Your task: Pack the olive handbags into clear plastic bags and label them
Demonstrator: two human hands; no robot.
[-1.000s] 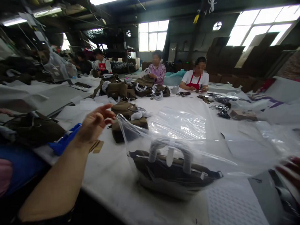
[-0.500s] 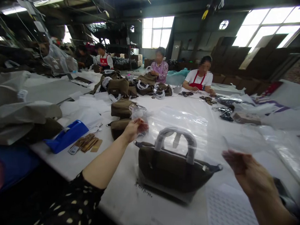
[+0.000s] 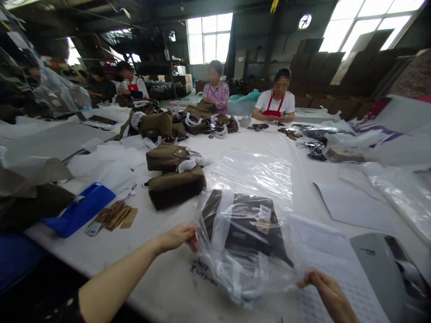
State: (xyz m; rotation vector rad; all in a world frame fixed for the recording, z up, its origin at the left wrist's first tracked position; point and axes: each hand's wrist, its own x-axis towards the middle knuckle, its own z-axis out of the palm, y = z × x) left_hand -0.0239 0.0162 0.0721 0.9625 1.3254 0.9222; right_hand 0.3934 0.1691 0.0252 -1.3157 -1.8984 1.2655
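At the left, a blue plastic wedge-shaped holder [image 3: 80, 210] stands on the long white table [image 3: 153, 278], close to its near edge. Just right of it lies a loose fan of brown cardboard tags [image 3: 115, 216], with thin white paper sheets [image 3: 106, 161] spread farther off. Farther right, two olive-brown fabric bags [image 3: 175, 186] sit one in front of the other, touching or nearly so.

The left hand [image 3: 181, 237] comes in from the near left, its fingers drawn narrow and holding the left edge of a clear plastic bag [image 3: 206, 261]. Inside that plastic, at the near middle of the table, is an olive-brown handbag [image 3: 246, 241], its pale-wrapped handles towards the near side and a white-and-brown label on its face. Beyond it lie flat, shiny clear plastic sheets [image 3: 254, 175]; at the far side sit a person in a purple patterned top [image 3: 216, 95] and, farther right, another in a red apron [image 3: 275, 104].

The right hand [image 3: 320, 282] pinches the plastic's near right corner, fingers closed together, above a white sheet with rows of grey marks [image 3: 341, 291]. A smooth grey object [image 3: 371, 278] lies at the near right.
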